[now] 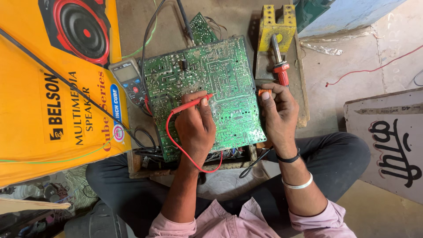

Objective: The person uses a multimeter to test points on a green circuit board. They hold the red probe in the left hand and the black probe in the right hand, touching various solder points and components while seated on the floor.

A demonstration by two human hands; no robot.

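Observation:
A large green circuit board [220, 75] lies solder side up on a low wooden bench, over my lap. My left hand [194, 125] grips a red test probe [191, 103] like a pen, its tip touching the board near the middle. The probe's red lead [172, 136] loops down under my wrist. My right hand [277, 112] rests at the board's right edge, its fingers closed on a small orange-ended tool [264, 91]; the rest of that tool is hidden. A black cable [255, 162] runs out below that wrist.
A grey multimeter [128, 79] lies left of the board beside a big yellow speaker carton [53, 97]. A red-handled soldering iron [280, 66] rests on a yellow metal stand [275, 24] just above my right hand. A smaller green board [202, 26] lies behind. A painted panel [387, 141] leans at right.

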